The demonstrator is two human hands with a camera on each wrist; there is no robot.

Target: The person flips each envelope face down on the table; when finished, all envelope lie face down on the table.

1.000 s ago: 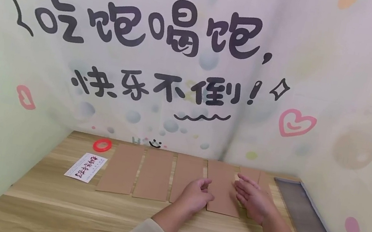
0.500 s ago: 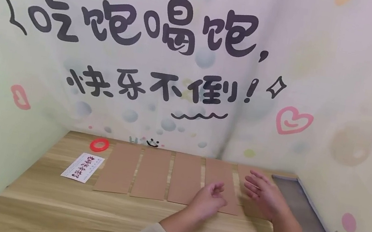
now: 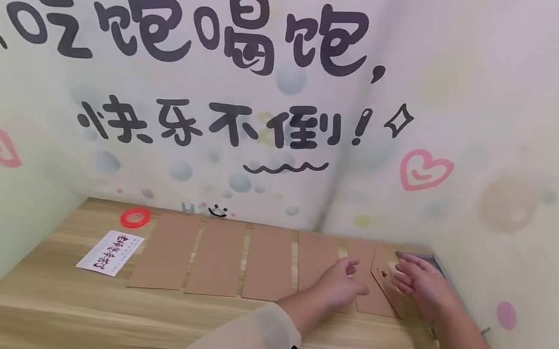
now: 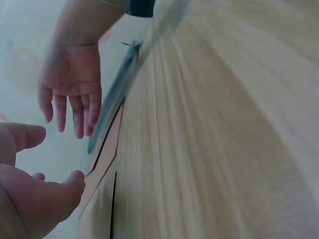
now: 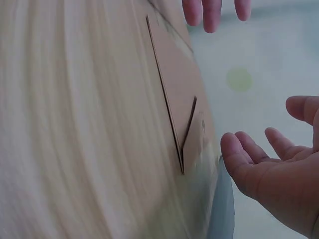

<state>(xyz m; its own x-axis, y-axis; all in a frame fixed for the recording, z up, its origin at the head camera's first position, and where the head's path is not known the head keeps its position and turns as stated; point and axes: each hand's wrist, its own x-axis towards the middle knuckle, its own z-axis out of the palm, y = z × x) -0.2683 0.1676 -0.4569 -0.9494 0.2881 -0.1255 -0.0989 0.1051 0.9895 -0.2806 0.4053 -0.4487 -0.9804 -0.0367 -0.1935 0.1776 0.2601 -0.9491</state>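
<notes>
Several flat brown cardboard rectangles lie side by side in a row, the leftmost cardboard piece [image 3: 164,254] nearest the white card. At the row's right end, a piece with a slanted edge and a small dark mark [image 3: 384,274] partly overlaps the cardboard piece [image 3: 374,299] beside it. Above the right part of the row is my left hand [image 3: 336,284], fingers loosely bent, holding nothing. My right hand [image 3: 425,286] hovers by the slanted piece, its fingers relaxed and apart in the right wrist view. Both palms face each other, with a gap between them.
A red ring [image 3: 135,217] and a white card with handwriting [image 3: 110,253] lie left of the row on the wooden table [image 3: 124,321]. Behind my right hand, a grey mesh-like flat item [image 3: 433,261] is mostly hidden. A printed curtain stands along the back.
Both hands have moved to the right along the row. The slanted cardboard piece, earlier covered by my right hand, now shows. The head view has turned slightly right.
</notes>
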